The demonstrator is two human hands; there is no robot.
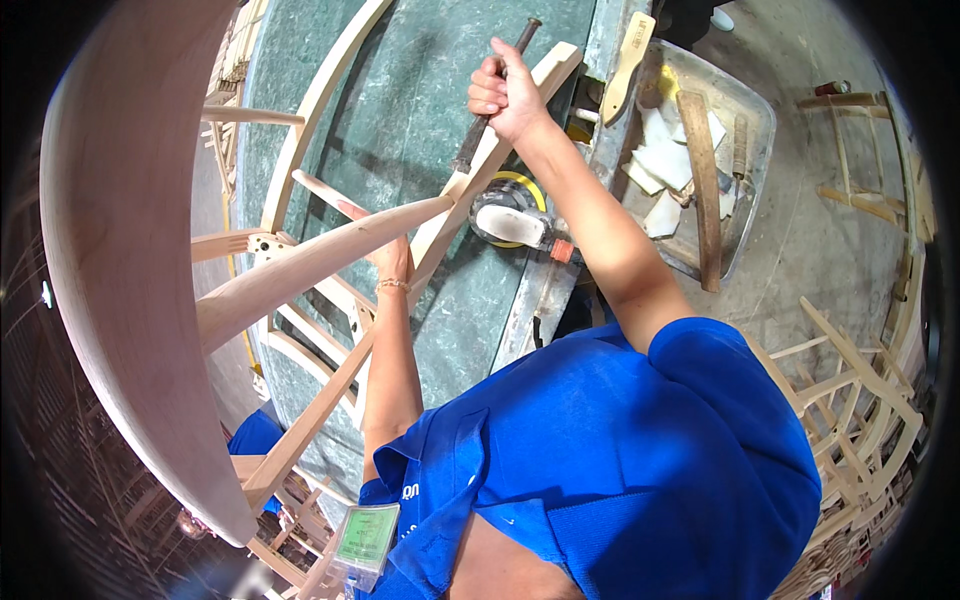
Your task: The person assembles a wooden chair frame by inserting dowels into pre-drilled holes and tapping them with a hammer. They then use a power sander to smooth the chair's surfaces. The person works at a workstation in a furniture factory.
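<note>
My right hand (503, 98) is closed round a dark metal bar, chisel-like (473, 143), with a small flared head at its far end. The bar's near end rests at a pale wooden rail (430, 250) of a chair frame, close to where a thick round rail (330, 255) joins it. Behind that round rail, my left hand (390, 258) is partly hidden. Its visible finger lies over a pale wooden stick (318, 188) with a rounded end, and the hand appears closed on it. A curved broad wooden piece (130, 250) of the frame looms large at the left.
A green worktop (450, 310) lies beneath the frame. On it sits a round power sander (510, 222) with a yellow rim. To the right, a grey tray (765, 150) holds white scraps and a wooden bar (700, 190); a wooden-handled brush (628, 65) lies beside it. Wooden frames (860, 410) stand further right.
</note>
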